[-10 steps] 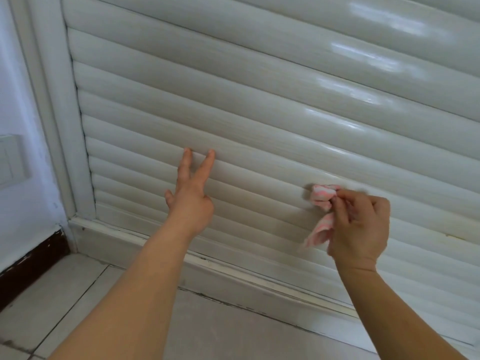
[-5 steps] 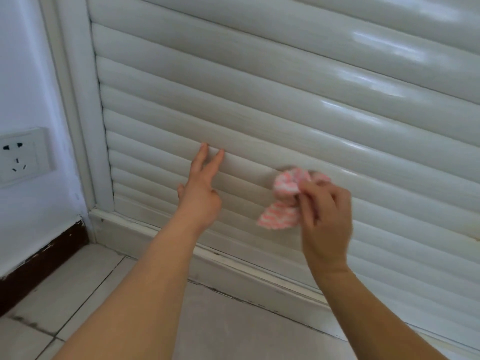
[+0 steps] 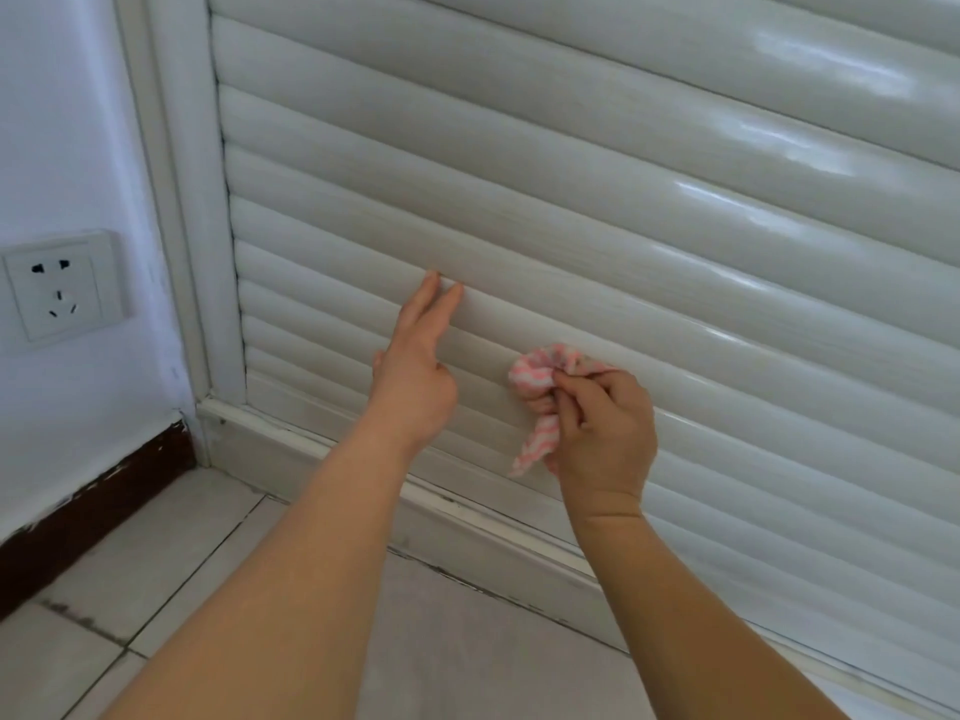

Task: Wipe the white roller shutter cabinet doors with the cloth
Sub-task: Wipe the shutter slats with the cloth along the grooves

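The white roller shutter door (image 3: 597, 210) fills most of the view, its glossy slats running slightly downhill to the right. My right hand (image 3: 605, 433) grips a bunched pink-and-white striped cloth (image 3: 540, 374) and presses it against a low slat; a loose tail of the cloth hangs below my fingers. My left hand (image 3: 415, 376) rests just left of the cloth, two fingers stretched out with their tips touching a slat, and it holds nothing.
The shutter's white side frame (image 3: 192, 215) stands at the left, with a base rail (image 3: 467, 517) along the bottom. A wall socket (image 3: 62, 285) sits on the white wall at the far left, above a dark skirting board (image 3: 88, 511). Pale floor tiles (image 3: 171, 553) lie below.
My right hand has carried the cloth leftward along the low slats, closer to my left hand. The view has shifted left, bringing the frame and socket further in.
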